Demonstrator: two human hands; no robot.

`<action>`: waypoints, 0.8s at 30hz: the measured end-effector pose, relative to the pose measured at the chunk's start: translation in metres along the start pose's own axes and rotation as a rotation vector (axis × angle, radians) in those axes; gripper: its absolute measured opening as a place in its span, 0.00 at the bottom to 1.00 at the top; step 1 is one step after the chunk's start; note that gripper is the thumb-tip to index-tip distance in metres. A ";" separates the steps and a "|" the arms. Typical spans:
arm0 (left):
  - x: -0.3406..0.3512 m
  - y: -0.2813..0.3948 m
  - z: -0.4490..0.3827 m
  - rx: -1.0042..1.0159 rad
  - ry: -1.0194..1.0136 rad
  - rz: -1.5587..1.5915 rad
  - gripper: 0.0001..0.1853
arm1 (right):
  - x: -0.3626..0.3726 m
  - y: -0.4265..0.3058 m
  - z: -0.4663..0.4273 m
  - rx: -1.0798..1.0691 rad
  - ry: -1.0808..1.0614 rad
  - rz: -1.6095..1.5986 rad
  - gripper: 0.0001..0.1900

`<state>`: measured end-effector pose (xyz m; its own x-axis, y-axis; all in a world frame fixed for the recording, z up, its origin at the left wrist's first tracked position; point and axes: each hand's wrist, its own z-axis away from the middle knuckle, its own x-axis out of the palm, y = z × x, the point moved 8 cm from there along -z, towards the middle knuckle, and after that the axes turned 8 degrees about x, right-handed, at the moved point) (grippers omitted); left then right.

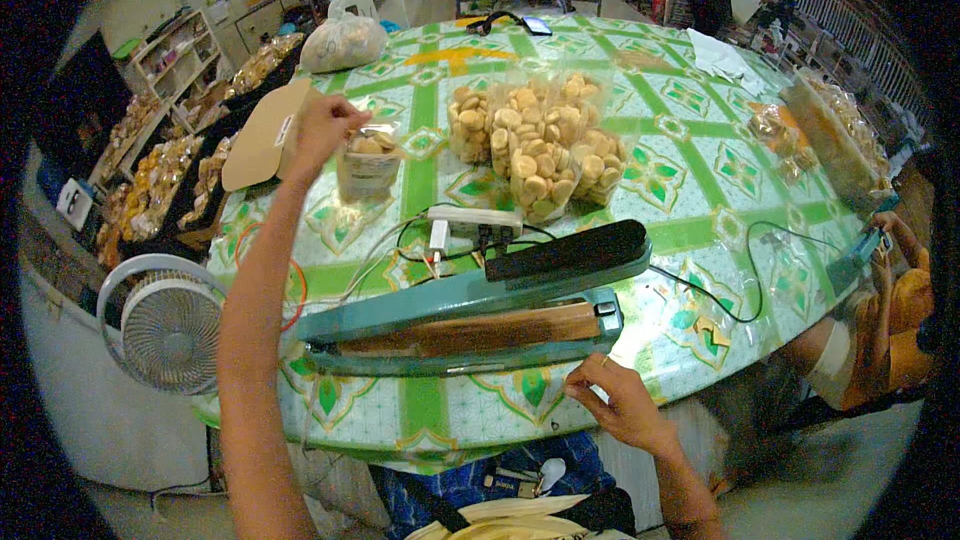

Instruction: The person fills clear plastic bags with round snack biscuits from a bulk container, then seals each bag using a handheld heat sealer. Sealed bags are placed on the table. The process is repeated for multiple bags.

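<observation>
My left hand (330,127) reaches over the table's far left part, its fingertips pinched at the top edge of a small clear plastic bag of round cookies (369,165). My right hand (611,399) is at the near edge, fingers loosely curled and apart, with nothing seen in it. Between the hands lies a teal impulse heat sealer (480,307), its arm with a black handle raised over the brown sealing strip. No bag lies in its gap. Beyond the sealer, several filled clear bags of round cookies (536,142) stand close together.
A white power strip (474,222) with cords lies behind the sealer. A fan (171,330) is at the left, near tan cardboard (266,135) and a tied plastic bag (343,43). At the right, a co-worker's hands (885,229) are at another teal sealer (855,255).
</observation>
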<state>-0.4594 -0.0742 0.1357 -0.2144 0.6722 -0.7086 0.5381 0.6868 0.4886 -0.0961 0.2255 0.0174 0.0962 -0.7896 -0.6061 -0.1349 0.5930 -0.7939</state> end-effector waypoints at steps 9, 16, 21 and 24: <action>0.135 0.101 -0.058 0.449 0.019 -0.351 0.21 | 0.008 0.013 -0.001 0.045 0.028 -0.068 0.06; 0.131 0.061 -0.064 0.260 -0.243 0.010 0.11 | 0.026 0.023 0.011 0.111 -0.035 -0.166 0.07; 0.108 0.055 -0.041 0.285 -0.177 -0.253 0.07 | 0.043 0.026 0.014 0.161 -0.110 -0.228 0.07; 0.061 0.093 -0.030 0.504 0.109 -0.261 0.07 | 0.041 0.022 0.018 0.074 -0.055 -0.243 0.08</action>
<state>-0.4468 0.0392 0.1538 -0.4607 0.5412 -0.7034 0.7721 0.6353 -0.0170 -0.0773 0.2088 -0.0263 0.1709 -0.9015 -0.3977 -0.0290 0.3989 -0.9166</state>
